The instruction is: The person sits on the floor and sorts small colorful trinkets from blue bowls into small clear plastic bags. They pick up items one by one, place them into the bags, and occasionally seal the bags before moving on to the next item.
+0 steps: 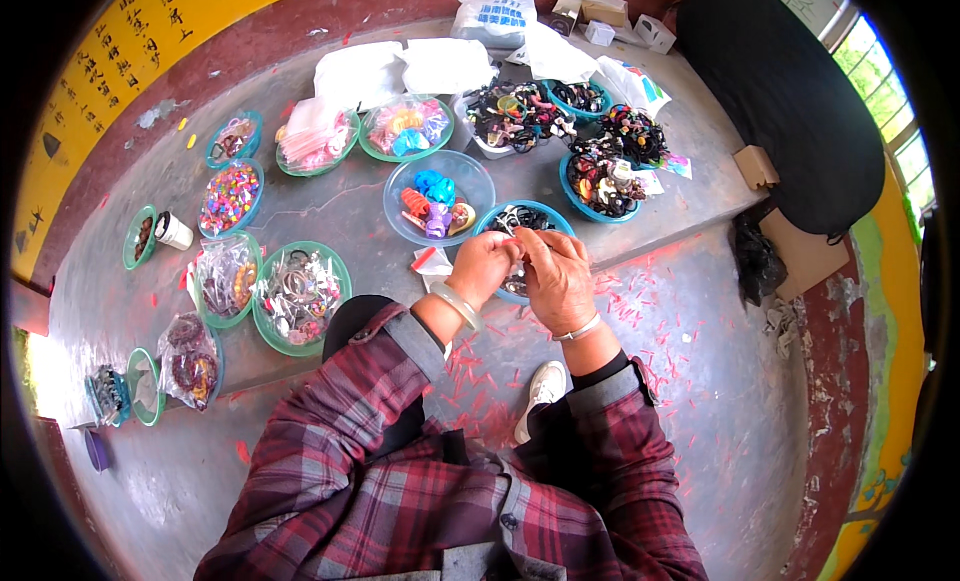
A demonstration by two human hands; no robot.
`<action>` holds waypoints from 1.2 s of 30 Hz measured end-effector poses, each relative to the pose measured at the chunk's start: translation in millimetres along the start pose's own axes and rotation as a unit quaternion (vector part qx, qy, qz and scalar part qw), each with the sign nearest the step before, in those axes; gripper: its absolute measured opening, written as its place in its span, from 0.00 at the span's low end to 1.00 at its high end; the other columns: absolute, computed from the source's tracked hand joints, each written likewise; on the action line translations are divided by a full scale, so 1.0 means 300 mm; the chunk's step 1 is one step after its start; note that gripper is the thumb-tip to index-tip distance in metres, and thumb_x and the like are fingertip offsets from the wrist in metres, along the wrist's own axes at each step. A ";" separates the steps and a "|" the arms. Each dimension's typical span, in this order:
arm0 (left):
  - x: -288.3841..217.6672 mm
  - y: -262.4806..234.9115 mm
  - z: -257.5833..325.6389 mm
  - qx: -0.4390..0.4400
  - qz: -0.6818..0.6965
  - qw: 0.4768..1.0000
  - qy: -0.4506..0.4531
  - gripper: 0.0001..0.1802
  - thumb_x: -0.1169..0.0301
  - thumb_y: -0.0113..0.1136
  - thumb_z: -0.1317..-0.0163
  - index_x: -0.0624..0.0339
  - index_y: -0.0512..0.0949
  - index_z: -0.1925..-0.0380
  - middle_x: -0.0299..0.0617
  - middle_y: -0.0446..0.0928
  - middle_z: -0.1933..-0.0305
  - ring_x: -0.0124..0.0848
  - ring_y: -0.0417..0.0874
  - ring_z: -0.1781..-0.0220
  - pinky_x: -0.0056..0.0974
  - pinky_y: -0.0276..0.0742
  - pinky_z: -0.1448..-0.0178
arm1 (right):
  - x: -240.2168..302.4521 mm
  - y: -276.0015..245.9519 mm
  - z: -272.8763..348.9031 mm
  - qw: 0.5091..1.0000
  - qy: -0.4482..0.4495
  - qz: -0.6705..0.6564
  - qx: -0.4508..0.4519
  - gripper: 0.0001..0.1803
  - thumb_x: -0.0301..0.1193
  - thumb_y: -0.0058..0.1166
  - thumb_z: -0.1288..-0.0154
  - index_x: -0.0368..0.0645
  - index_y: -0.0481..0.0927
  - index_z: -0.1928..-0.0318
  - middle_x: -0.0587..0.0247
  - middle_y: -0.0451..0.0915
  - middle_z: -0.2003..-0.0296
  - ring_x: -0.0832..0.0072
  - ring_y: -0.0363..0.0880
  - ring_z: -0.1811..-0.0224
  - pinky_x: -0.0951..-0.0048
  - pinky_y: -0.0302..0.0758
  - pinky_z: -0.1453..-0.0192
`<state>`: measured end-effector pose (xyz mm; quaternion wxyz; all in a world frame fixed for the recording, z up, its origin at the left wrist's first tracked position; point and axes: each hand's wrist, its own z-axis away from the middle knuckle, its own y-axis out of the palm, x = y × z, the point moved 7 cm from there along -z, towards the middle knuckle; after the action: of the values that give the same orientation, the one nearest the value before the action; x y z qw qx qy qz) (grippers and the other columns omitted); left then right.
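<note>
My left hand point(484, 265) and my right hand point(558, 281) meet fingertip to fingertip in front of me. Both are closed in a pinch. Something small and reddish seems to show between the fingertips, too small to name. Just beyond and partly under my hands stands a blue bowl point(570, 227) of black hair ties point(520, 218). Left of it, a clear bluish bowl point(398, 188) holds blue point(435, 186), red, purple and yellow bundles. A small white packet point(431, 265) with a red mark lies beside my left hand.
On the grey ledge point(335, 209) stand several bowls of hair accessories, including a green bowl point(345, 271), a bowl of colourful beads point(230, 196) and a blue-rimmed bowl point(605, 217). A white cup point(174, 231) stands at left. Red scraps point(640, 316) litter the floor. A black padded object point(780, 101) stands right.
</note>
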<state>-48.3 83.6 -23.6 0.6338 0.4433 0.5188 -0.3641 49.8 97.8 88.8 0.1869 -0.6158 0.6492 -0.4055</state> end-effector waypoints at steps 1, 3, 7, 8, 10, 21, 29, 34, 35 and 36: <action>-0.006 -0.007 -0.005 -0.017 -0.009 1.000 -0.003 0.10 0.69 0.46 0.41 0.63 0.74 0.73 0.33 0.73 0.73 0.21 0.72 0.71 0.26 0.69 0.66 | -0.001 -0.009 -0.007 1.000 -0.001 -0.009 -0.009 0.21 0.20 0.49 0.55 0.43 0.71 0.55 0.65 0.78 0.67 0.68 0.73 0.58 0.65 0.65 0.52; -0.025 -0.016 -0.013 -0.050 -0.027 0.998 -0.008 0.11 0.69 0.46 0.41 0.65 0.75 0.71 0.35 0.75 0.71 0.22 0.74 0.69 0.26 0.70 0.64 | -0.012 -0.048 -0.020 0.998 0.007 -0.032 -0.060 0.20 0.18 0.50 0.56 0.43 0.72 0.57 0.63 0.77 0.67 0.66 0.73 0.58 0.66 0.66 0.53; -0.089 -0.066 -0.031 -0.073 -0.122 0.990 0.022 0.12 0.70 0.46 0.41 0.68 0.75 0.67 0.38 0.76 0.68 0.23 0.76 0.67 0.27 0.72 0.62 | -0.123 -0.136 -0.007 0.974 0.069 -0.073 -0.202 0.18 0.15 0.50 0.57 0.39 0.74 0.61 0.59 0.76 0.63 0.64 0.73 0.58 0.68 0.67 0.52; -0.092 -0.087 -0.036 -0.081 -0.126 0.988 0.023 0.12 0.70 0.46 0.41 0.68 0.76 0.67 0.38 0.76 0.67 0.24 0.76 0.66 0.28 0.73 0.60 | -0.166 -0.134 -0.002 0.969 0.109 -0.076 -0.209 0.17 0.16 0.50 0.56 0.40 0.74 0.62 0.60 0.76 0.63 0.63 0.73 0.58 0.68 0.68 0.52; -0.078 -0.110 -0.031 -0.099 -0.020 0.995 0.004 0.12 0.70 0.46 0.41 0.67 0.75 0.66 0.39 0.76 0.66 0.25 0.77 0.65 0.29 0.73 0.60 | -0.257 -0.112 0.012 0.962 0.180 -0.073 -0.193 0.15 0.19 0.50 0.55 0.41 0.75 0.62 0.60 0.77 0.63 0.63 0.74 0.59 0.68 0.69 0.53; -0.037 -0.172 -0.047 -0.148 0.120 0.981 -0.049 0.11 0.70 0.47 0.41 0.66 0.74 0.64 0.43 0.75 0.61 0.31 0.76 0.57 0.35 0.71 0.52 | -0.625 0.298 0.151 0.923 0.363 -0.015 0.128 0.09 0.34 0.51 0.52 0.50 0.81 0.69 0.58 0.79 0.70 0.64 0.78 0.66 0.68 0.73 0.61; -0.051 -0.182 -0.035 -0.151 0.128 0.979 -0.041 0.11 0.69 0.47 0.40 0.66 0.74 0.65 0.42 0.75 0.61 0.31 0.75 0.57 0.35 0.71 0.51 | -0.555 0.506 0.192 0.900 0.310 0.014 0.307 0.13 0.34 0.51 0.56 0.54 0.79 0.65 0.57 0.78 0.65 0.60 0.76 0.60 0.64 0.72 0.55; -0.041 -0.164 -0.052 -0.131 0.118 0.984 -0.034 0.12 0.69 0.47 0.40 0.66 0.74 0.65 0.42 0.74 0.62 0.30 0.75 0.57 0.34 0.71 0.51 | -0.542 0.611 0.230 0.902 0.313 -0.013 0.296 0.16 0.27 0.48 0.55 0.50 0.76 0.60 0.52 0.77 0.63 0.58 0.75 0.58 0.65 0.71 0.53; -0.038 -0.164 -0.053 -0.130 0.113 0.984 -0.035 0.12 0.69 0.47 0.40 0.66 0.74 0.65 0.42 0.74 0.62 0.30 0.75 0.57 0.34 0.71 0.51 | -0.552 0.627 0.246 0.897 0.327 -0.007 0.298 0.17 0.27 0.47 0.54 0.50 0.75 0.60 0.52 0.77 0.62 0.58 0.75 0.58 0.65 0.71 0.53; -0.035 -0.170 -0.053 -0.132 0.107 0.985 -0.037 0.12 0.69 0.47 0.40 0.66 0.74 0.65 0.42 0.74 0.62 0.30 0.75 0.57 0.34 0.70 0.51 | -0.546 0.633 0.248 0.892 0.327 0.000 0.311 0.18 0.26 0.47 0.54 0.50 0.73 0.58 0.50 0.76 0.62 0.57 0.75 0.58 0.64 0.71 0.52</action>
<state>-102.8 81.0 -23.7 0.7406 0.3951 0.4884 -0.2384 10.1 215.0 -141.8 0.1459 -0.3587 0.5140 -0.7654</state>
